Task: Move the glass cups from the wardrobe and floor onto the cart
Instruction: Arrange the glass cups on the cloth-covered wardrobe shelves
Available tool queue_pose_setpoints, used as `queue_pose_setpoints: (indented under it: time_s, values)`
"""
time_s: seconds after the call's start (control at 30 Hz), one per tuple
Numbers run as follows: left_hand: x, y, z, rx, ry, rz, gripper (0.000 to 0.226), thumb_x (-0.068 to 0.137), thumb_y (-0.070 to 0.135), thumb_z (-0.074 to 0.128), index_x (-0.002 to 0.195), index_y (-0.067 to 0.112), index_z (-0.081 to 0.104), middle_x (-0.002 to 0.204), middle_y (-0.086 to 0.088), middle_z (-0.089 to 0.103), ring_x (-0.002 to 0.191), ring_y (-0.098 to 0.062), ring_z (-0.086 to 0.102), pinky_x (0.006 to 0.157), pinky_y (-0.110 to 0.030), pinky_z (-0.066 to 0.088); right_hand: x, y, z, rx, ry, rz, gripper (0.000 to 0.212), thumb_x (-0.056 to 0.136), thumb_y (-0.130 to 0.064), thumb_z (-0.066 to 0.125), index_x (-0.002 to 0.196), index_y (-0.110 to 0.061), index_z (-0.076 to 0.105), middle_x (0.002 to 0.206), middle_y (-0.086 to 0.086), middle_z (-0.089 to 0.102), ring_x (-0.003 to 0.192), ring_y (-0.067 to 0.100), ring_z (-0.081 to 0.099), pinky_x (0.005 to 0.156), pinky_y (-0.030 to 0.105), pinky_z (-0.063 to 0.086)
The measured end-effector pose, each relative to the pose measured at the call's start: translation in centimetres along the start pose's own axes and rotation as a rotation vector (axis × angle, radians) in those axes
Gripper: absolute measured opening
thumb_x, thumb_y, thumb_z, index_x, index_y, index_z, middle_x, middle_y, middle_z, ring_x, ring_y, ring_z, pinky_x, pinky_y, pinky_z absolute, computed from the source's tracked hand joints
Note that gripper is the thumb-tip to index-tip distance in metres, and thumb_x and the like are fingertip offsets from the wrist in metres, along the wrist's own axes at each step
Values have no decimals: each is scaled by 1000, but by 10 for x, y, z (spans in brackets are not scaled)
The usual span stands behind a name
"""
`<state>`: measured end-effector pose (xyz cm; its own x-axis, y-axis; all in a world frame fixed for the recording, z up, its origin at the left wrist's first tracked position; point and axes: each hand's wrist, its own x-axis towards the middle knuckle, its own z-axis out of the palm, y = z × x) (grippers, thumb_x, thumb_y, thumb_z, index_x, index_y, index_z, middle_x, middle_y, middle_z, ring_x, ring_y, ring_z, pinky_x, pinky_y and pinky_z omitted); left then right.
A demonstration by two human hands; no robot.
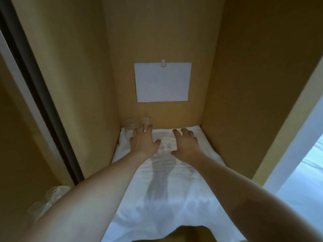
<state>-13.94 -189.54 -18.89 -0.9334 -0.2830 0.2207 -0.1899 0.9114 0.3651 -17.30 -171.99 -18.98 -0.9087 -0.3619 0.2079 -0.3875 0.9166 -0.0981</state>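
1. Both arms reach deep into the wardrobe (244,84), over a white cloth (166,180) that covers its shelf.
2. The glass cups (138,122) stand in the far left corner of the shelf, against the back wall. They are faint and blurred, so their count is uncertain; it looks like two or three close together.
3. The left hand (144,141) is spread wide and holds nothing. Its fingertips (146,127) lie at the base of the cups, very near or just touching; which of the two cannot be told.
4. The right hand (186,143) is also spread, fingers loosely bent, holding nothing. It hovers over the cloth near the far edge, apart from the cups.
5. More glassware (50,198) shows blurred at the lower left, outside the wardrobe wall and partly behind the left forearm.
6. A white sheet of paper (162,82) is clipped to the back wall.
7. The step in hand seems to be the reach for the wardrobe cups; none is gripped yet.
8. The next move probably calls for closing the left fingers round one cup, with care, since the neighbouring cups stand close and the cloth beneath is soft. The cart is not in view.
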Motion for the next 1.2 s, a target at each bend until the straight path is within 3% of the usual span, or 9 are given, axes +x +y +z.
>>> queue_pose_setpoints:
  time_s: [0.27,0.37,0.57,0.9,1.0,1.2]
  values:
    - [-107,20,-32,84,59,2,74,94,57,55,156,27,29,166,-7,19,150,-34,18,116,-51,31,-91,9,-29,18,-40,-55,88,84,-48,75,153,-24,26,151,13,33,134,35,37,105,46,42]
    - [-138,16,-52,7,89,-79,74,93,57,56,156,31,27,166,-5,19,148,-34,23,116,-50,30,-115,-5,-39,50,-36,-111,84,85,-46,75,151,-23,28,149,13,35,134,35,37,106,46,41]
    - [-197,-9,-82,87,125,-141,67,90,56,57,149,29,37,144,-6,45,131,-35,40,100,-50,43,-150,-46,-36,121,-56,-200,85,85,-47,75,151,-24,28,151,13,33,135,35,36,106,45,40]
    - [-251,-86,-96,75,83,-144,60,91,57,57,140,23,45,148,-7,40,136,-34,38,100,-42,41,-200,-123,-8,139,-113,-245,86,84,-48,76,151,-24,29,152,12,33,135,34,37,104,44,40]
    - [-267,-121,-105,46,83,-153,67,92,56,57,149,23,40,155,-8,36,141,-33,34,109,-44,37,-212,-159,4,147,-131,-238,87,85,-48,75,153,-24,26,153,11,33,136,34,36,106,43,40]
    - [-304,-209,-136,97,46,-182,71,94,58,57,154,26,35,161,-7,30,145,-32,30,112,-47,35,-242,-253,25,173,-177,-234,84,87,-46,73,153,-23,27,151,11,35,135,34,38,105,41,41]
